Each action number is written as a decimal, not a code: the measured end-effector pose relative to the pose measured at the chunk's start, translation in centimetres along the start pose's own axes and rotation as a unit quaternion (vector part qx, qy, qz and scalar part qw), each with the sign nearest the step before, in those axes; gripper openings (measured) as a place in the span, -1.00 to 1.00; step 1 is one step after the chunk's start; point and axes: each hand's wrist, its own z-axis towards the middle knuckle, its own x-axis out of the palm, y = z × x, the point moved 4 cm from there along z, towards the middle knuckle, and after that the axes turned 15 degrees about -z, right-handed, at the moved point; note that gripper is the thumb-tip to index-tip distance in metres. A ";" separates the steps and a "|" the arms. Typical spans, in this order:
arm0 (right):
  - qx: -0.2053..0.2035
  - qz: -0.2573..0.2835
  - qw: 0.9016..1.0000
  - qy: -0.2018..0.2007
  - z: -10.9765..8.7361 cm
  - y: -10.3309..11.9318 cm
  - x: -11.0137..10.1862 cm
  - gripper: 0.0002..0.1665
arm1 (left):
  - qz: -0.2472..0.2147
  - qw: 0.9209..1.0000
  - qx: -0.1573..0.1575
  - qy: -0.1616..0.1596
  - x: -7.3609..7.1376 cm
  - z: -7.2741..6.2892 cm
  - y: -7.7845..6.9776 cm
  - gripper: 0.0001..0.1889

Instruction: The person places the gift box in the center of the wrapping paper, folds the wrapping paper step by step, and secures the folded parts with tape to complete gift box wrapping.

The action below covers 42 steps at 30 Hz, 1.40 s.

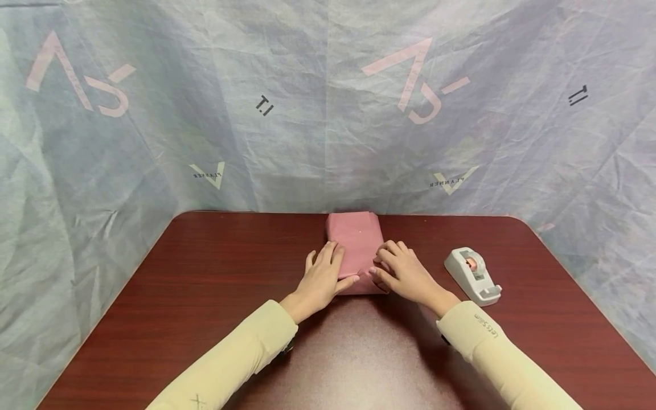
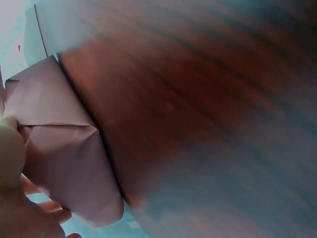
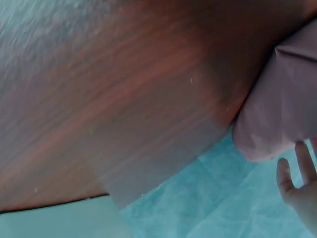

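Note:
A box wrapped in pink paper [image 1: 359, 239] lies on the dark red-brown table. My left hand [image 1: 321, 280] rests along its left side, fingers extended over the top and thumb reaching to the near edge. At the right near corner is my right hand [image 1: 405, 273], its fingers loosely bent against the side and its thumb at the near edge. Folded paper forms a pointed flap on the near end [image 2: 64, 158] in the left wrist view. In the right wrist view, relaxed fingers [image 3: 305, 163] touch the box's side.
A white tape dispenser [image 1: 463, 273] with a roll of tape stands to the right of the box. The wooden tabletop [image 1: 230, 262] reaches back to a pale printed cloth [image 1: 287, 142], which hangs behind it and along both sides.

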 end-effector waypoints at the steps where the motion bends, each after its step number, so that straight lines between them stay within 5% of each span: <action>1: -0.003 0.003 1.000 0.005 0.0 -0.1 -0.2 -0.80 | 0.014 1.000 0.001 0.003 0.0 0.0 0.0 -0.23; 7: -0.012 0.005 1.000 0.024 -0.7 -0.8 -1.2 -0.70 | 0.066 0.998 0.005 0.016 0.3 0.2 0.1 -0.24; 17: 0.028 -0.074 0.995 -0.061 -4.2 -5.3 -4.8 -0.68 | 0.060 0.998 0.003 0.015 0.7 0.2 0.2 -0.25; 21: 0.065 -0.103 0.991 -0.064 -6.3 -7.4 -6.4 -0.68 | 0.050 0.998 -0.003 0.024 0.7 0.2 0.3 -0.24; 33: 0.176 -0.147 0.973 0.017 -12.2 -12.0 -6.8 -0.75 | 0.049 0.998 -0.003 0.026 0.6 0.2 0.4 -0.22; 42: 0.193 -0.122 0.970 0.084 -13.6 -12.7 -6.0 -0.90 | 0.067 0.997 -0.010 0.043 0.5 0.1 0.3 -0.22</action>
